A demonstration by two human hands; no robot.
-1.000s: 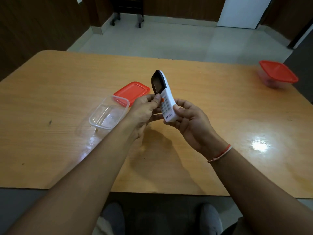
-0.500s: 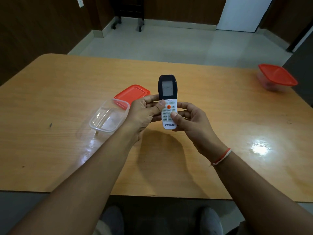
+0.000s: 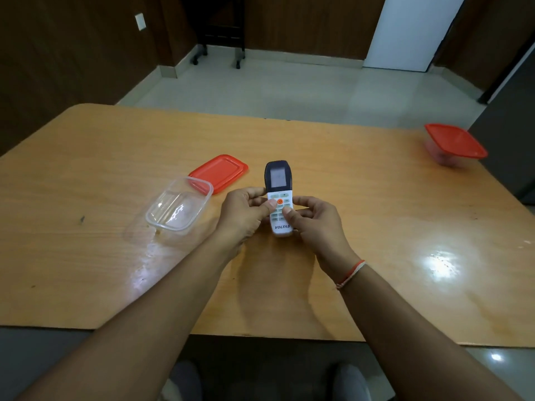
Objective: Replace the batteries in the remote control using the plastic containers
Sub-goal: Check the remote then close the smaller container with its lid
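A white remote control point(image 3: 278, 183) with a dark screen end and an orange button faces up at me above the middle of the table. My left hand point(image 3: 246, 215) grips its left side, thumb on the keypad beside the orange button. My right hand point(image 3: 315, 224) grips its right side, thumb lower on the keys. An open clear plastic container point(image 3: 176, 208) stands just left of my left hand, and its red lid point(image 3: 220, 172) lies flat behind it. A second container with a red lid on point(image 3: 454, 143) sits at the far right.
The wooden table point(image 3: 86, 169) has bare surface to the left and right of my hands, with glare patches on it. Its near edge runs above my feet. Beyond the far edge are a tiled floor and a wheeled stand point(image 3: 220, 39).
The remote has turned from a tilted, sideways pose to flat with its keypad facing me. Both hands have kept hold of it and lowered slightly.
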